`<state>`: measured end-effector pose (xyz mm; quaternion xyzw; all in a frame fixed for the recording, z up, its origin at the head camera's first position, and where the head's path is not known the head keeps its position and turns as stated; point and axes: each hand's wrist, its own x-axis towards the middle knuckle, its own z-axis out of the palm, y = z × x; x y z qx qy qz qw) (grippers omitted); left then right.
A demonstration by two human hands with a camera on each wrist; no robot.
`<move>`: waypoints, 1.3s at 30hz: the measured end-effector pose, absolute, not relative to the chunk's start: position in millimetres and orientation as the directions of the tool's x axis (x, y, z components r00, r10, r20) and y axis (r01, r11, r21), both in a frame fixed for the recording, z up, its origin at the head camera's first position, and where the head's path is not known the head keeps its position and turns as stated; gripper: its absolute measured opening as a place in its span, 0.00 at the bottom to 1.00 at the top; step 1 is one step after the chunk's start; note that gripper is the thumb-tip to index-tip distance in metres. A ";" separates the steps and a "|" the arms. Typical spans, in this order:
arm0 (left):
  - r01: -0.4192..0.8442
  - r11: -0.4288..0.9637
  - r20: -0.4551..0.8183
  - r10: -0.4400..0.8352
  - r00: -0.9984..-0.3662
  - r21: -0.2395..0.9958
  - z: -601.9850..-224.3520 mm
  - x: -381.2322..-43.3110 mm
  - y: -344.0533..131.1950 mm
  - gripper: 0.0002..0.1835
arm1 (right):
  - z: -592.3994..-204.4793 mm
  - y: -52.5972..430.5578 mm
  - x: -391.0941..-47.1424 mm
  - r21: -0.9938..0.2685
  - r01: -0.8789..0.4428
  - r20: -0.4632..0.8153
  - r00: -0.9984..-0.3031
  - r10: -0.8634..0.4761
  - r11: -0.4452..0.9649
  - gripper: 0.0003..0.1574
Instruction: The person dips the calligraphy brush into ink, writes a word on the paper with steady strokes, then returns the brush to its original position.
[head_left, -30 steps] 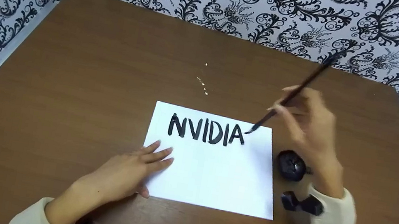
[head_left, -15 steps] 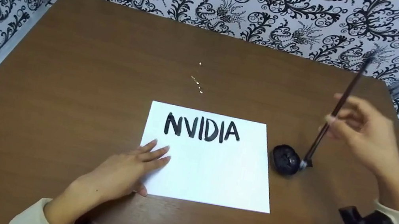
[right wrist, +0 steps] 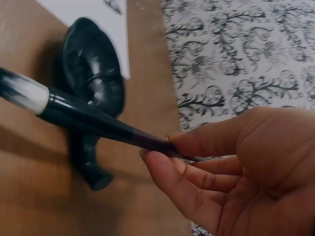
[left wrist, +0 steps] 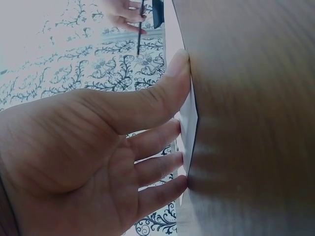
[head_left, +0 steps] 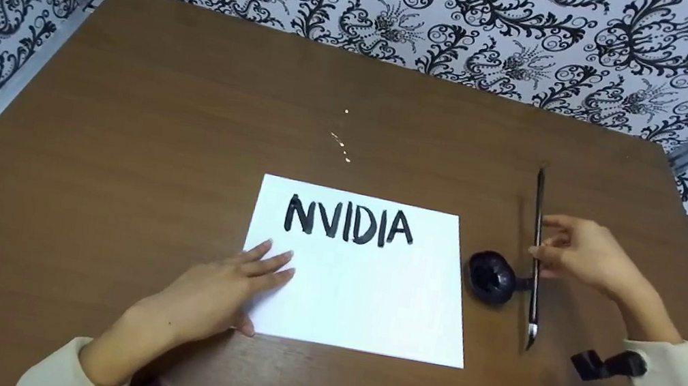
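Observation:
A white sheet of paper (head_left: 361, 299) bears the black painted letters NVIDIA (head_left: 350, 222) along its upper part. My left hand (head_left: 206, 299) rests with spread fingers on its lower left corner, thumb at the near edge in the left wrist view. To the right of the sheet, my right hand (head_left: 589, 256) pinches a dark-handled paintbrush (head_left: 538, 231) between thumb and fingers. The brush lies nearly level, its ink-stained white bristles (right wrist: 22, 92) toward the person. Beside it stands a black ink dish (head_left: 491, 278) with a short handle, which the brush crosses over in the head view.
The brown wooden table (head_left: 111, 184) reaches back to a wall with black-and-white scroll wallpaper (head_left: 387, 6). Small pale marks (head_left: 341, 144) show on the wood beyond the paper. A black wrist device (head_left: 608, 366) sits at the right sleeve.
My right hand has gone from the letter A to the right, past the ink dish. The brush has tipped from steep to nearly level and come lower. My left hand has stayed put.

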<state>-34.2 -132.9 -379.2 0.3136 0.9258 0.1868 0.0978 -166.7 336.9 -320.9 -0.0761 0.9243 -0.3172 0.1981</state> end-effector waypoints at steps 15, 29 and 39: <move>0.553 0.723 -0.056 0.627 -0.777 0.413 -382.0 -34.3 -134.1 0.44 | -340.9 329.3 -171.9 -0.579 0.002 -0.401 -0.871 -0.283 0.815 0.44; 0.546 0.734 -0.059 0.616 -0.785 0.404 -381.9 -33.9 -133.5 0.44 | -339.2 323.8 -178.0 -0.522 -0.051 -0.386 -0.876 -0.289 0.851 0.44; 0.534 0.741 -0.077 0.611 -0.788 0.407 -378.6 -34.4 -132.6 0.45 | -340.2 319.1 -181.3 -0.500 -0.055 -0.389 -0.878 -0.280 0.864 0.41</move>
